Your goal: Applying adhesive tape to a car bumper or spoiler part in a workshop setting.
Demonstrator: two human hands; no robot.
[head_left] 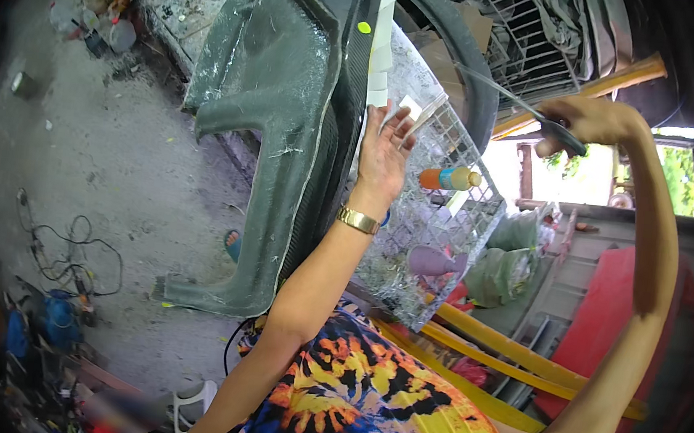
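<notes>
Panel [281,180] sits beside the desk [413,70], its white tape [380,59] best steadied by the loosely open left hand [384,157], while the right hand [592,121], gripping a thin tool [565,139], should aim clear.

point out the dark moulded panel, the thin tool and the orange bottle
Dark moulded panel [281,184], head view: on its narrow middle stretch.
Thin tool [569,141], head view: on its dark handle.
Orange bottle [450,179], head view: on its blue label.

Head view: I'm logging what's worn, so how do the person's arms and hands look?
The left hand and right hand are ungloved, and no sleeve covers either forearm. A gold-coloured band circles the left wrist; none shows on the right.
</notes>
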